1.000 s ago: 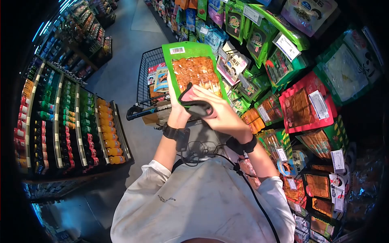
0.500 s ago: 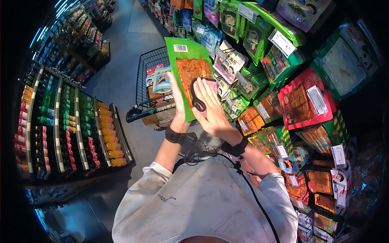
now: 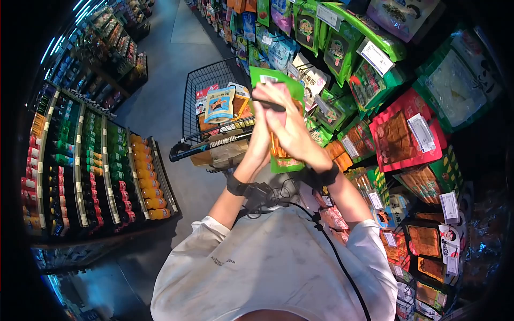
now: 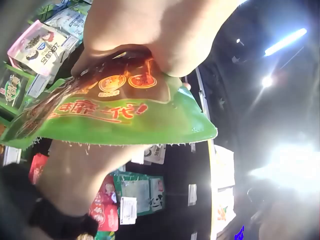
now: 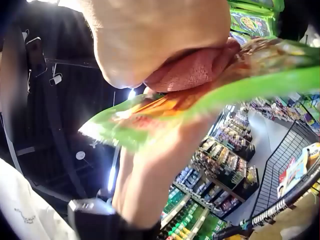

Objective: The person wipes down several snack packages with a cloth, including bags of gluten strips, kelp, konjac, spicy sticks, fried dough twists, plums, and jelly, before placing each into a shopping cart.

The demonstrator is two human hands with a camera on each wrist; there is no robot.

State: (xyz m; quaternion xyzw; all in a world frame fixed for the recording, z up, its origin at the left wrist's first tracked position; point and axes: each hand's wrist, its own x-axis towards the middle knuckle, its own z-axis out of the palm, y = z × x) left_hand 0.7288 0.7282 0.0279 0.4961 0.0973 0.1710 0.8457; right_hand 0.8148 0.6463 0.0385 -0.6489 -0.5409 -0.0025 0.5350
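A green pack of reddish-brown snack food with a clear window stands upright between my two hands in the head view. My left hand lies along its left side with the fingers pointing up. Across the front, my right hand covers the middle of the pack, fingers slanting up and left over the left hand's fingertips. The pack's printed lower edge sticks out below my left palm in the left wrist view. In the right wrist view, the blurred green pack runs just under my right palm.
A black wire shopping cart with several snack packs stands ahead. At the right, racks of hanging packs come close to my right arm. Drink shelves stand at left, with the aisle floor between.
The pack has moved right and turned more edge-on, with both hands moving right alongside it. My right hand has shifted up over the pack's middle. More of the cart's contents shows.
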